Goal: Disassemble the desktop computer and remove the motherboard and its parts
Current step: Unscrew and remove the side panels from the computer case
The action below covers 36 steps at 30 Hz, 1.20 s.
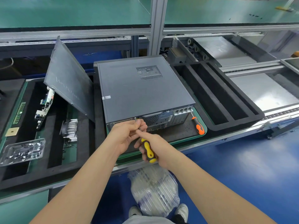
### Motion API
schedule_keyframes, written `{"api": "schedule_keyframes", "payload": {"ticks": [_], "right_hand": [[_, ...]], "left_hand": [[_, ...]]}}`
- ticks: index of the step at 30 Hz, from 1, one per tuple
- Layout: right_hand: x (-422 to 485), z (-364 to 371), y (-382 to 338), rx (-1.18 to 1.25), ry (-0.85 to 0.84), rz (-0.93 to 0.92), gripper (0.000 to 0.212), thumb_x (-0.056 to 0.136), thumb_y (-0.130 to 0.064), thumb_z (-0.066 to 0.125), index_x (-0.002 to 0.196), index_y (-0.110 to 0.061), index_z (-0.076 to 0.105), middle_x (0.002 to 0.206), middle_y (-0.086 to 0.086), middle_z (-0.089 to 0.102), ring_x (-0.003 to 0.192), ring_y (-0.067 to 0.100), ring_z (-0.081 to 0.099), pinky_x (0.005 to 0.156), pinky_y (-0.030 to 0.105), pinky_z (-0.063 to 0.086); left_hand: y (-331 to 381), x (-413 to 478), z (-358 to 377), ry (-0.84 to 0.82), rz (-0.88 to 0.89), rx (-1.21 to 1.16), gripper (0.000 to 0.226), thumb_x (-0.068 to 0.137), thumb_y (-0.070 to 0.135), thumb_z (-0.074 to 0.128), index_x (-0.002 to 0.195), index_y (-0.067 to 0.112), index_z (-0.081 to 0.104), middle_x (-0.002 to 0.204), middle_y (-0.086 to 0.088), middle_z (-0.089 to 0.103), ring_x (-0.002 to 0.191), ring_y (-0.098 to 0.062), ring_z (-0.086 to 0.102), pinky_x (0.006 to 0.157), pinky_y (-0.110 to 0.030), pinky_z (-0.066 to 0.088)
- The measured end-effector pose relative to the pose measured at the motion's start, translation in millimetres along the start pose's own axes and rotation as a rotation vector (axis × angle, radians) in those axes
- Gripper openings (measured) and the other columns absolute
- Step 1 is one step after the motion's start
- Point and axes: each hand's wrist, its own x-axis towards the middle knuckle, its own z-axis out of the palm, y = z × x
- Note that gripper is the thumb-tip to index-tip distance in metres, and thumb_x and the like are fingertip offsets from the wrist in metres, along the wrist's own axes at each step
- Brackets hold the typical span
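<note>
A dark grey desktop computer [142, 89] lies flat on a green mat, its rear panel facing me. My left hand [127, 135] is at the rear panel's left top corner, where its fingertips pinch a small screw [135, 119]. My right hand [152, 147] grips a yellow and black screwdriver [148, 150] just below the left hand, the shaft pointing up toward the screw. The tip is hidden behind my fingers.
A second, orange screwdriver [198, 126] lies on the mat at the right. A loose side panel [69, 81] leans at the left over a foam tray holding a motherboard [46, 102], heatsink [70, 129] and RAM stick [19, 113]. A clear screw tray [22, 151] sits front left; an empty foam tray [218, 96] lies right.
</note>
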Motion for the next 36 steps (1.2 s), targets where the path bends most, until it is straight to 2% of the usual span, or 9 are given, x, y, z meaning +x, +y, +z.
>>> {"api": "schedule_keyframes", "payload": {"ticks": [4,7,13,18,23,27,32,34,36], "right_hand": [[-3,-6,14,0.617,-0.343,0.166,0.049,0.102,-0.054,0.044,0.105,-0.011,0.068,0.075,0.004,0.057,0.056,0.015,0.051,0.048,0.026,0.044],[-3,-5,16,0.727,-0.368,0.138,0.033,0.101,-0.039,0.054,0.103,-0.009,0.066,0.074,0.002,0.057,0.052,0.010,0.049,0.043,0.022,0.042],[-2,1,12,0.315,-0.097,-0.055,0.028,0.101,-0.032,0.062,0.095,-0.007,0.072,0.075,0.009,0.069,0.060,0.015,0.065,0.053,0.025,0.053],[-4,6,5,0.014,0.111,-0.173,0.032,0.088,-0.028,0.082,0.091,0.001,0.069,0.070,0.015,0.071,0.055,0.023,0.068,0.051,0.030,0.056],[-4,13,-6,-0.519,0.452,-0.258,0.033,0.077,-0.027,0.082,0.075,-0.005,0.058,0.072,0.009,0.072,0.056,0.023,0.071,0.051,0.041,0.061],[1,17,-7,-0.900,0.591,-0.315,0.026,0.079,-0.029,0.074,0.072,-0.026,0.049,0.079,-0.001,0.062,0.078,0.026,0.061,0.063,0.031,0.044],[3,8,-3,-0.801,0.519,-0.376,0.030,0.082,-0.039,0.075,0.068,-0.019,0.056,0.070,0.000,0.063,0.071,0.022,0.062,0.060,0.035,0.052],[1,4,-3,-0.580,0.387,-0.347,0.032,0.088,-0.046,0.071,0.078,-0.016,0.068,0.070,0.004,0.069,0.061,0.019,0.066,0.058,0.037,0.058],[0,3,-2,-0.194,0.173,-0.183,0.042,0.095,-0.052,0.064,0.091,-0.010,0.070,0.071,0.009,0.069,0.052,0.019,0.062,0.049,0.034,0.054]], "left_hand": [[1,-1,0,-0.016,-0.030,-0.012,0.016,0.096,0.001,0.064,0.109,-0.005,0.071,0.102,-0.019,0.077,0.086,-0.023,0.079,0.067,-0.030,0.063],[2,-2,0,-0.025,-0.035,-0.020,0.017,0.097,0.002,0.063,0.110,-0.005,0.071,0.106,-0.020,0.077,0.090,-0.023,0.078,0.068,-0.028,0.063],[5,-4,-1,-0.048,-0.068,-0.027,0.019,0.101,0.004,0.057,0.113,-0.002,0.070,0.099,-0.015,0.078,0.086,-0.020,0.078,0.063,-0.027,0.062],[6,-4,-1,-0.043,-0.077,-0.077,0.020,0.101,0.001,0.055,0.112,-0.005,0.070,0.100,-0.018,0.077,0.086,-0.022,0.079,0.066,-0.029,0.063],[3,1,-2,-0.032,-0.064,-0.105,0.019,0.098,0.001,0.058,0.111,-0.007,0.070,0.100,-0.019,0.078,0.089,-0.026,0.079,0.067,-0.031,0.063],[-3,4,-2,-0.020,-0.032,-0.090,0.018,0.095,0.007,0.069,0.109,-0.003,0.072,0.106,-0.019,0.078,0.097,-0.027,0.078,0.072,-0.032,0.064],[-7,7,1,0.021,-0.003,-0.087,0.014,0.095,0.003,0.068,0.106,-0.006,0.073,0.104,-0.021,0.077,0.093,-0.025,0.078,0.071,-0.031,0.064],[-6,7,1,0.017,-0.012,-0.097,0.012,0.094,0.004,0.069,0.100,-0.005,0.074,0.102,-0.020,0.078,0.088,-0.024,0.078,0.069,-0.032,0.064],[-4,6,1,0.007,-0.035,-0.069,0.011,0.094,0.008,0.070,0.097,0.000,0.077,0.098,-0.016,0.079,0.086,-0.021,0.079,0.068,-0.034,0.064]]}}
